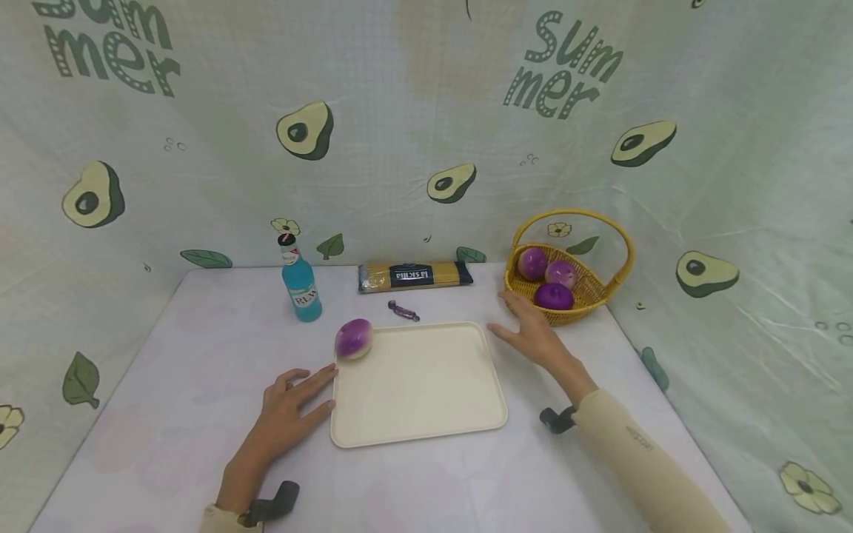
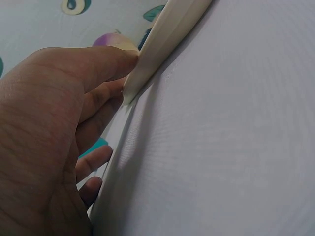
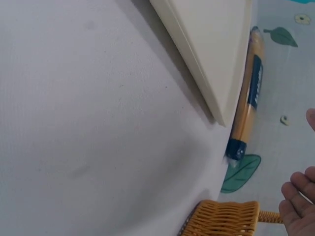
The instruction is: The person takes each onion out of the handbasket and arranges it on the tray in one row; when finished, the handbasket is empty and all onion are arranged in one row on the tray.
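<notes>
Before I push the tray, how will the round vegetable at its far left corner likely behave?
The round vegetable would probably roll, because its sides look rounded. Its skin looks smooth, so it might also slide. The tray has a low rim, which may not stop it.

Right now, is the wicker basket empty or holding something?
Holding something: in the head view, three purple round items sit inside the basket, with bare weave to their right.

Left grip [image 1: 291, 409] and right grip [image 1: 538, 339] (both relaxed) reach forward.
</notes>
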The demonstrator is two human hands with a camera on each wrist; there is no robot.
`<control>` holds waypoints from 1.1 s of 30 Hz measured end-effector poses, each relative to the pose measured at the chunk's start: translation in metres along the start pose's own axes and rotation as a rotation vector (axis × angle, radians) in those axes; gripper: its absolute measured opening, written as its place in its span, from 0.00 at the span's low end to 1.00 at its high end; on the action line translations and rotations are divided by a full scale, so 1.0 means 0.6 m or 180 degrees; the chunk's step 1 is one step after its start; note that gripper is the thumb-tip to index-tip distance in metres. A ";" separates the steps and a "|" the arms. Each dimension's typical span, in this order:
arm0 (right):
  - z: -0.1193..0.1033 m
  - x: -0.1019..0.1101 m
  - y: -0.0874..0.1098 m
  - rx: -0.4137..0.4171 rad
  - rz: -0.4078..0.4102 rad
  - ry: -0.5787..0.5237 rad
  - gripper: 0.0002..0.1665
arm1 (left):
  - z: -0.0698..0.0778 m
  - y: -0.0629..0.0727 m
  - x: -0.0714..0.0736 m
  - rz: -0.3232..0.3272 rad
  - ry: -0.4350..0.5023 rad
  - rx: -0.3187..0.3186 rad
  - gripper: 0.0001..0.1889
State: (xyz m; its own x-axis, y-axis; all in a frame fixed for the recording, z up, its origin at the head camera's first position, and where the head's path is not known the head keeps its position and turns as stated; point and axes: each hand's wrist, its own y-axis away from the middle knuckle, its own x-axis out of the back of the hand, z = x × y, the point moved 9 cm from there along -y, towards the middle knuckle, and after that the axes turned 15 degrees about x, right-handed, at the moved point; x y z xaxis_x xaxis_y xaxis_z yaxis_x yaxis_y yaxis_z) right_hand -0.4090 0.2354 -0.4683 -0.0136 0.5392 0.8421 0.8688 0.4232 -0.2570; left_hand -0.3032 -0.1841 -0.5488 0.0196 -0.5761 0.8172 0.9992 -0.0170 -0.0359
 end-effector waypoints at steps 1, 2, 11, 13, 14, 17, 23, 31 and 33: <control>0.001 0.002 0.001 0.0001 -0.0003 -0.0002 0.47 | 0.001 0.000 0.000 -0.0004 0.0006 -0.0001 0.31; 0.003 0.003 0.001 -0.0001 -0.0007 -0.0004 0.46 | 0.001 0.000 0.000 -0.0007 0.0009 0.0001 0.31; 0.020 0.019 0.002 -0.0006 0.0013 0.0078 0.43 | -0.001 -0.001 -0.001 -0.0026 -0.0048 0.0058 0.31; 0.026 0.022 0.003 -0.0027 0.0015 0.0069 0.44 | -0.003 -0.001 -0.002 -0.0033 -0.0055 0.0076 0.31; 0.028 0.023 0.004 -0.0035 0.0016 0.0069 0.44 | -0.003 -0.001 -0.002 -0.0034 -0.0052 0.0079 0.31; 0.031 0.028 0.006 -0.0015 0.0037 0.0035 0.44 | -0.006 -0.001 -0.005 -0.0038 -0.0044 0.0089 0.31; 0.038 0.038 0.007 0.0052 0.0046 0.0069 0.41 | -0.007 0.000 -0.007 -0.0042 -0.0058 0.0099 0.31; 0.049 0.049 0.009 0.0018 0.0049 0.0163 0.40 | -0.002 0.000 -0.003 0.0004 -0.0039 0.0053 0.30; 0.052 0.053 0.010 0.0028 0.0072 0.0175 0.40 | -0.001 0.000 -0.003 0.0015 -0.0035 0.0037 0.30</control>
State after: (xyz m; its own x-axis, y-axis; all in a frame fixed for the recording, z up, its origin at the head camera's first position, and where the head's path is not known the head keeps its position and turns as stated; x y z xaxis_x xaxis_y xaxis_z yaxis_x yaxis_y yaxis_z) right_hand -0.4196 0.2780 -0.4578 0.0334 0.5081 0.8607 0.8642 0.4178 -0.2802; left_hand -0.3033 -0.1835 -0.5509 0.0245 -0.5671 0.8233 0.9994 -0.0047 -0.0330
